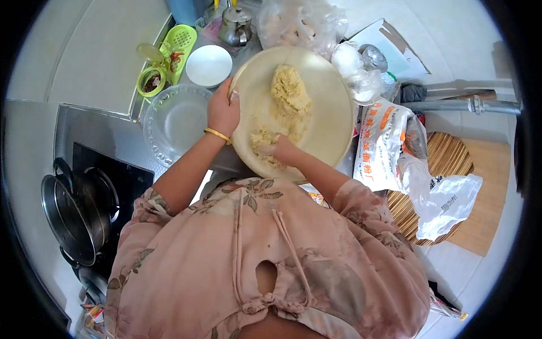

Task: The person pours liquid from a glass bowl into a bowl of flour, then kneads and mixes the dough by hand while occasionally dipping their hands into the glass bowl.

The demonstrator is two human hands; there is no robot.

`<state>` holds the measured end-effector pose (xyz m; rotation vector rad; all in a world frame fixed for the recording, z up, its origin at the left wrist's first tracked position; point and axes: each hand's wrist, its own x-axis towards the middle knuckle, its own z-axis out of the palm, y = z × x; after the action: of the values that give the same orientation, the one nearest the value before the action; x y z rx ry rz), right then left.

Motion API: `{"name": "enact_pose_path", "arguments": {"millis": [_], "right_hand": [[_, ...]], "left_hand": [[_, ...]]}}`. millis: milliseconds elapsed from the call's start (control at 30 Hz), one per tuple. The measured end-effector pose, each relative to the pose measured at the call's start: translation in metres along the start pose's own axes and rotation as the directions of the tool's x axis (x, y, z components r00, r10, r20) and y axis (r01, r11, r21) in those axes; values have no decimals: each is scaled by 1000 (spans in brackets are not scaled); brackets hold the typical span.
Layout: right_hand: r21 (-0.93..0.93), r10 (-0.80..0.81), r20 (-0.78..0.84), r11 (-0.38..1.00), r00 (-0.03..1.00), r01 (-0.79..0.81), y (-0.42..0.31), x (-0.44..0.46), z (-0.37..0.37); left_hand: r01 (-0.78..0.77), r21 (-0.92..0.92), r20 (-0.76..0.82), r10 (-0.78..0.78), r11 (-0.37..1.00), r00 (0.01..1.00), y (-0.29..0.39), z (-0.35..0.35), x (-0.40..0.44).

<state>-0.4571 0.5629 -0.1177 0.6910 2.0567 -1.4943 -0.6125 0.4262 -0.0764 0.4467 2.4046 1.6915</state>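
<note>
You are in a kitchen with pale tile walls [96, 56] and a grey counter [227, 163]. Think of the big bowl [333, 113] as a clock, with 12 pointing away from you.

Your left hand [223, 113] holds the bowl's rim at 9 o'clock, with the thumb over the edge. A gold bracelet [217, 135] is on that wrist. Your right hand [285, 151] is inside the bowl, low down near 7 o'clock. Its fingers are in the dough bits [261, 140], so I cannot tell how wide they are. The dough lump [289, 89] sits in the bowl near 12 o'clock, apart from your right hand. Loose crumbs lie between the lump and the bits.

Just beside the bowl, at 9 o'clock, is a clear dish [178, 127]. A white bowl [209, 66] is at 10 o'clock. Past these you see an open green jar [151, 82] and a green tray [183, 38] with holes. A metal pot [236, 25] is at 11 o'clock, and a plastic bag [302, 24] is at 12.

The flour bag [381, 144] is between 3 and 4 o'clock, on a round striped mat [449, 152]. A wooden board [488, 192] is at 4 o'clock. Far off at 8 o'clock, a dark pan [82, 217] is on the black stove [134, 182].
</note>
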Motion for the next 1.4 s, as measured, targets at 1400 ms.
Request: {"name": "enact_pose_path", "arguments": {"millis": [1400], "right_hand": [[-80, -688, 50, 720, 724, 689, -25, -9, -140]], "left_hand": [[-146, -350, 299, 258, 925, 919, 65, 20, 2]]}}
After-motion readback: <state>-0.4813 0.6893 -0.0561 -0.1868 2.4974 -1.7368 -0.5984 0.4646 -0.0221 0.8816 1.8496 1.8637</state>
